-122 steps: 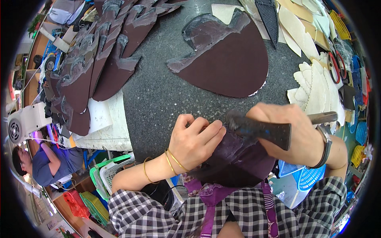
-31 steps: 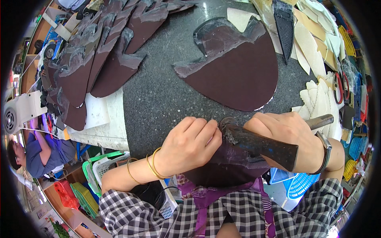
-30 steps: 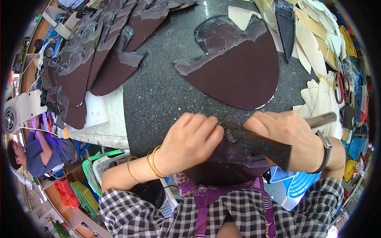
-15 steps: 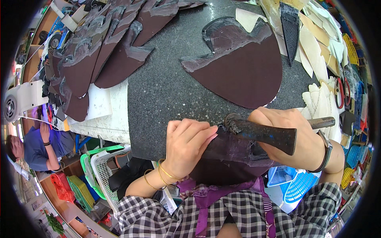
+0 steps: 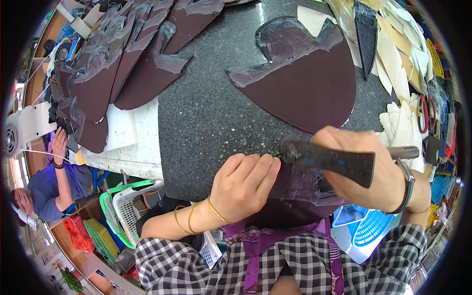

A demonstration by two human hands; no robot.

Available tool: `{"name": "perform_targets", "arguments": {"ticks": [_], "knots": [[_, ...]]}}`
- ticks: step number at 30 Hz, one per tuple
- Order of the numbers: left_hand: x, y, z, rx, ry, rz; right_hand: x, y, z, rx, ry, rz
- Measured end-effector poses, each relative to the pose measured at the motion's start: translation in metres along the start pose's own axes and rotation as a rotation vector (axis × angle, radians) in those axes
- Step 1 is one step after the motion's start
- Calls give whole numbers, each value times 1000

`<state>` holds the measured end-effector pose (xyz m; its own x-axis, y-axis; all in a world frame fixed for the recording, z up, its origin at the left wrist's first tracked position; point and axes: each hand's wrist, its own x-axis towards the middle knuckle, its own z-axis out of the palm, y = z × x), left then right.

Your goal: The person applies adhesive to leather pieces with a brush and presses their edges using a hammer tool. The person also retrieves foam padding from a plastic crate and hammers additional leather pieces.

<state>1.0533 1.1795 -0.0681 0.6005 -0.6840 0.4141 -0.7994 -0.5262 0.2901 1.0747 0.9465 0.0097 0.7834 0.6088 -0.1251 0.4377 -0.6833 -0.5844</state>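
Note:
In my right hand (image 5: 361,164) is a dark metal hammer (image 5: 337,161), gripped round its handle, which sticks out to the right past my wrist. Its round face sits low by the upper edge of a dark maroon leather piece (image 5: 300,189) at the front of the black stone slab (image 5: 206,123). My left hand (image 5: 246,184) has its fingers bent down and pressed together on that same edge, just left of the hammer face. The fingertips hide what they pinch. A second maroon piece (image 5: 305,88), with a greyish folded border, lies flat farther back.
Many similar maroon pieces (image 5: 142,73) overlap at the back left. Cream pieces (image 5: 398,118) and red-handled scissors (image 5: 424,114) are at right. Baskets (image 5: 132,209) stand below the table's left; a blue basket (image 5: 371,228) sits at lower right. A person (image 5: 54,182) works at far left.
My left hand has shifted right, closer to the hammer, and its fingers have turned downward. The hammer has moved slightly right. At far left the person has lowered the head and raised a hand.

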Motion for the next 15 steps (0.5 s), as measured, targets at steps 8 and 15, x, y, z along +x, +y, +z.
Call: {"name": "perform_targets", "arguments": {"ticks": [8,15], "knots": [[6,-3,-5,-4,-59,78,9,0,-6,56,9,-41],[0,0,-6,19,-47,67,6,-9,-10,-51,-70,-88]]}}
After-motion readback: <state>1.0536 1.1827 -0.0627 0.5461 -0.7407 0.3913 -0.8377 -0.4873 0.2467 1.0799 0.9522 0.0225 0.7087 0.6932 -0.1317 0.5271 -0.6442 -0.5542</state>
